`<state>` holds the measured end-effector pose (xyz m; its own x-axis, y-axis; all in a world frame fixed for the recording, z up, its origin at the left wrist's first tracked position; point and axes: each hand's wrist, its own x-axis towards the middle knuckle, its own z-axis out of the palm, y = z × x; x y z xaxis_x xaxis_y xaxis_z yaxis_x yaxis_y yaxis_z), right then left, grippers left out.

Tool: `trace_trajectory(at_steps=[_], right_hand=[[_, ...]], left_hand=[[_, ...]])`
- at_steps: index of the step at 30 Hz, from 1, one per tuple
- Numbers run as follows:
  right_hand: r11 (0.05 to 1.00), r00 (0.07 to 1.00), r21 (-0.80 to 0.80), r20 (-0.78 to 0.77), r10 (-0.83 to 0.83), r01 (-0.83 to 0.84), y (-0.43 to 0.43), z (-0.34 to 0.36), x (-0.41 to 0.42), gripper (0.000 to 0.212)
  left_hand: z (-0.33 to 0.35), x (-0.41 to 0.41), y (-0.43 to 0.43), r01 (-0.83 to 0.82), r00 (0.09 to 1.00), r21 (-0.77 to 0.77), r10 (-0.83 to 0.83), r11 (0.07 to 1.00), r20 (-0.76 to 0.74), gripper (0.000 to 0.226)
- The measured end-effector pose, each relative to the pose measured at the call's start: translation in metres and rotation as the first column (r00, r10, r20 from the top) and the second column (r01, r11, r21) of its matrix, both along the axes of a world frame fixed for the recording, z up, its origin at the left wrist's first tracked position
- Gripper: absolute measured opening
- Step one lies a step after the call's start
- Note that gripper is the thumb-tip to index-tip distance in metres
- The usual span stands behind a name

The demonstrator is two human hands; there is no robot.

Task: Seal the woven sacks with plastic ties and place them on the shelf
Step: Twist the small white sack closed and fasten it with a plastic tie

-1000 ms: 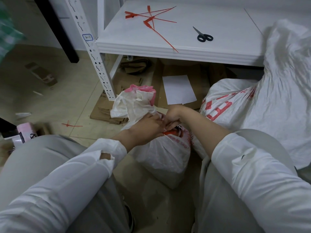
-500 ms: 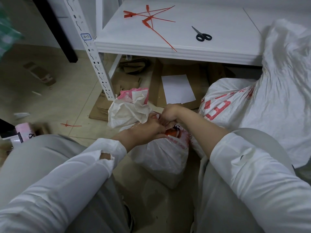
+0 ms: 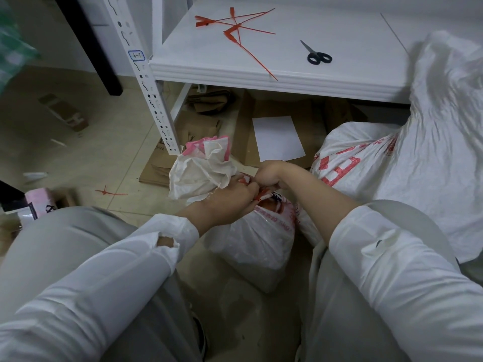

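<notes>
A: Head view first. Where is the sack being sealed?

B: The small woven sack (image 3: pixel 251 244) stands on the floor between the person's knees. Its gathered top (image 3: pixel 201 173) is bunched up and leans to the left.

A: And the hands?

B: Both meet at that sack's neck. The left hand (image 3: pixel 230 202) has its fingers curled tight round the bunched neck. The right hand (image 3: pixel 271 173) comes in from the opposite side with its fingers curled, pinching a red plastic tie (image 3: pixel 261 195) that shows between the two hands. I cannot tell how far the tie is drawn, because the hands cover most of it.

A: What lies around the small sack?

B: Just beside it on the right is a larger woven sack (image 3: pixel 350 163) with red print. Further right, a big crumpled white sack (image 3: pixel 444 126) rises higher. Beyond the small sack and above it is the white shelf (image 3: pixel 261 71). A few loose red ties (image 3: pixel 235 24) lie crossed on its board, with black-handled scissors (image 3: pixel 317 56) near them.

A: And lower down?

B: Directly beyond the small sack, under the shelf, a white sheet of paper (image 3: pixel 278 138) lies on flattened cardboard (image 3: pixel 159 168). Left of the small sack, well apart on the floor tiles, lies a single red tie (image 3: pixel 109 192).
</notes>
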<state>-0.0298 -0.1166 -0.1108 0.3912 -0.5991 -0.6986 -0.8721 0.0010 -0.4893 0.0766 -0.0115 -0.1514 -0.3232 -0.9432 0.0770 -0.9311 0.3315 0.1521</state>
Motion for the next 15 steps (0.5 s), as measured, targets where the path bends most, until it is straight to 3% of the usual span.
trace_trajectory(at_steps=[7,15], right_hand=[[0.999,0.999,0.039,0.033,-0.018,0.017,0.0,0.004,0.0,0.009],[0.995,0.995,0.077,0.067,-0.073,0.068,0.0,0.007,-0.002,0.007]], left_hand=[[0.009,-0.005,0.002,-0.039,0.997,-0.059,0.034,0.998,-0.071,0.018],[0.011,-0.004,-0.001,-0.082,0.996,-0.011,0.081,0.997,-0.038,0.024]])
